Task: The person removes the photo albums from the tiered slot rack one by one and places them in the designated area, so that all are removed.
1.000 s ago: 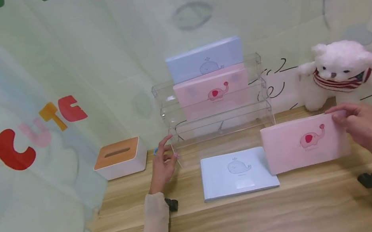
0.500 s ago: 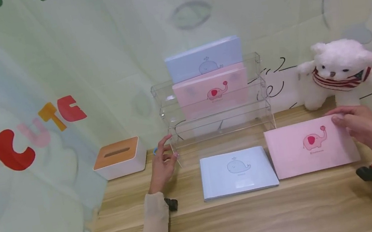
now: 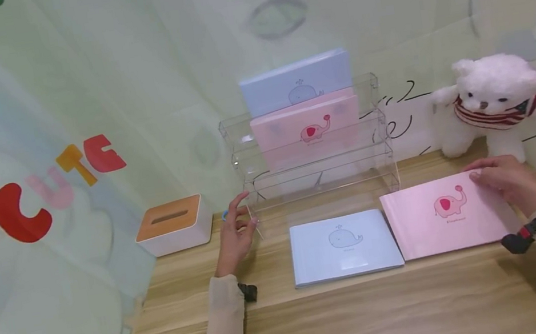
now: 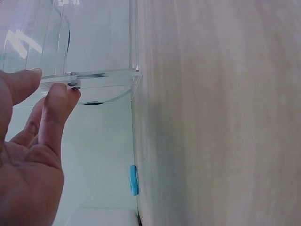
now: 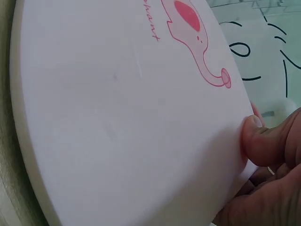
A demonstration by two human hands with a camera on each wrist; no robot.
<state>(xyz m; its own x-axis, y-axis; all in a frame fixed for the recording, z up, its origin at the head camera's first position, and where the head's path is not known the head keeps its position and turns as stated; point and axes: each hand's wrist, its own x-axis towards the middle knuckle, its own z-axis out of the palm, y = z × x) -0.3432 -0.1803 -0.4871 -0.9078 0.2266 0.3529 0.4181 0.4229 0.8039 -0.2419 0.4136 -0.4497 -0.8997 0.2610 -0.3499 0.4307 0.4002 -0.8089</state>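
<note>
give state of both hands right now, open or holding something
Left hand: closed, holding the clear rack by its side.
Right hand: closed, pinching the pink elephant book near a corner.

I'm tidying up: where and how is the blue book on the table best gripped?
Probably best to pinch the blue book by its near edge, from the person's side: it lies flat on the table with room there, while the pink book crowds its right and a rack stands behind.

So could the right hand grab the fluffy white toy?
Probably yes, if it lets go first: the right hand holds the pink elephant book by its edge. The fluffy white toy is close behind, with nothing visible between.
</note>
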